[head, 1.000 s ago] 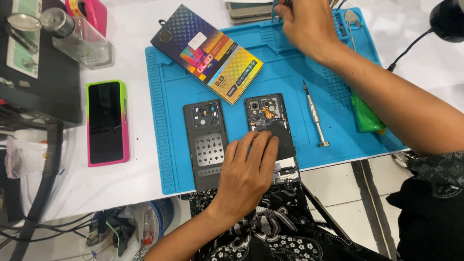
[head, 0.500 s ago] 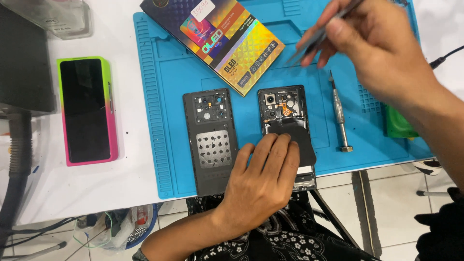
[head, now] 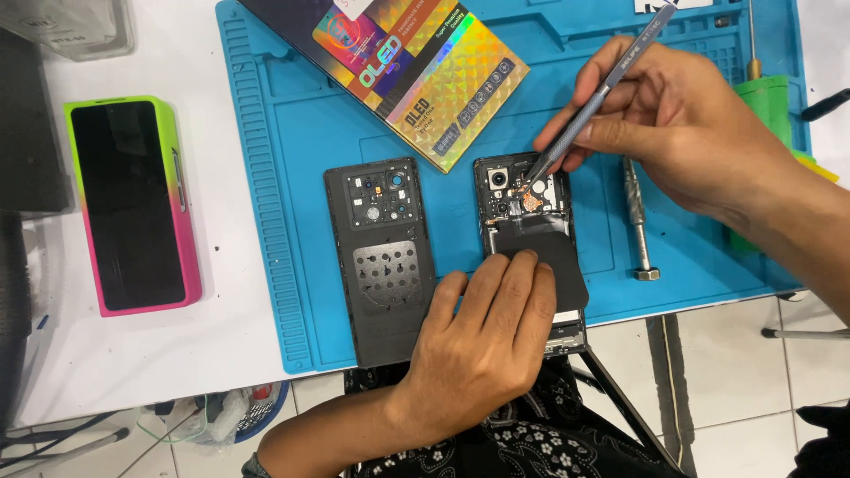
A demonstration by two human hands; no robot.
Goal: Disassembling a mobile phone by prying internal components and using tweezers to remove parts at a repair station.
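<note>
A white table (head: 133, 354) carries a blue work mat (head: 292, 177), which spreads under both hands and out to every side of them. On the mat's far edge, up and to the left of the right hand's grip, lies a flat box (head: 407, 66) with a shiny rainbow-coloured face. Well off to the left of the left hand, on the bare table, lies a phone in a green-and-pink case (head: 133, 204), screen up. Just left of the left hand lies a black back cover (head: 381, 257), inner side up, with a perforated metal plate. The opened phone (head: 531, 221) lies under both hands, its lower end over the mat's near edge. The left hand (head: 482, 345) rests flat on its lower half, fingers together, pressing it down. The right hand (head: 682, 128) pinches grey tweezers (head: 589, 106), the tips down at the small parts beside the camera. Just below that grip lies a metal screwdriver (head: 636, 221).
</note>
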